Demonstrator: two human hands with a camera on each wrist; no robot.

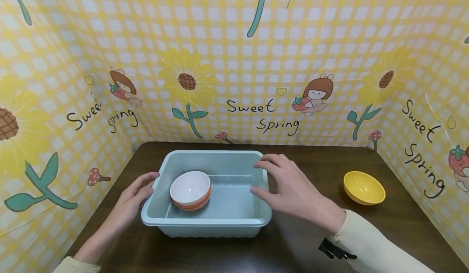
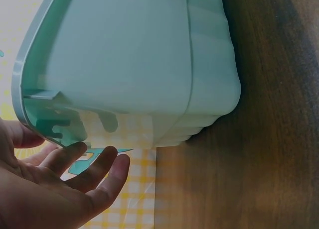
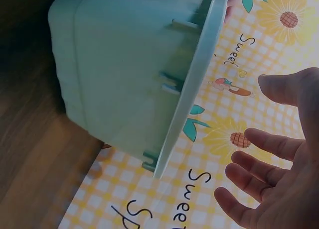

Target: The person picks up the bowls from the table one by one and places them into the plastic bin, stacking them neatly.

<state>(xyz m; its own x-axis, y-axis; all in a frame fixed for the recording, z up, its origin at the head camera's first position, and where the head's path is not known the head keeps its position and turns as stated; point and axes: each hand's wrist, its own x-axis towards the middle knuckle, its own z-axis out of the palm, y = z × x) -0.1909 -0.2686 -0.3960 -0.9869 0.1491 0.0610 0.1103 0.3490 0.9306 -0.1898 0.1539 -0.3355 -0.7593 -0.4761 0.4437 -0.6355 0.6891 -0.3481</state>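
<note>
A light blue-green plastic basin [image 1: 234,199] stands on the dark table. Inside it, towards the left, sits a bowl [image 1: 190,188] with a white interior and orange outside; a second orange edge below suggests another bowl stacked under it. My left hand [image 1: 129,201] is at the basin's left rim, fingertips at the edge, fingers loosely bent and spread in the left wrist view. Over the right rim hovers my right hand [image 1: 289,185], thumb and fingers apart, holding nothing. The right wrist view shows this hand [image 3: 274,174] clear of the rim.
A yellow bowl [image 1: 364,188] stands on the table [image 1: 307,240] to the right of the basin, beyond my right forearm. Yellow checked cloth [image 1: 234,61] with printed flowers encloses the table at the back and both sides. A black clip [image 1: 335,249] hangs by the right sleeve.
</note>
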